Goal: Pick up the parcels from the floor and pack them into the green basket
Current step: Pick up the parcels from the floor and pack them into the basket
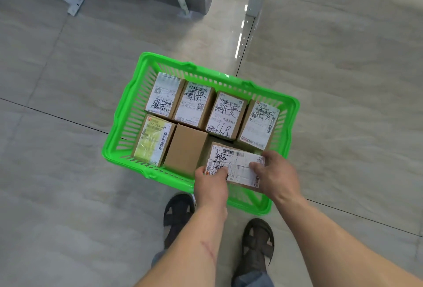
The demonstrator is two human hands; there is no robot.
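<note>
i hold the last parcel point(235, 167) in both hands, my left hand point(211, 182) pinching its near-left corner and my right hand point(278, 173) curled over its right end, so i can steer it flat into the one open slot at the near-right of the green basket point(128, 113). six parcels already sit inside, packed edge to edge to leave that gap. whether the parcel has touched the bottom yet i can't quite tell; my fingers hide its lower edge.
</note>
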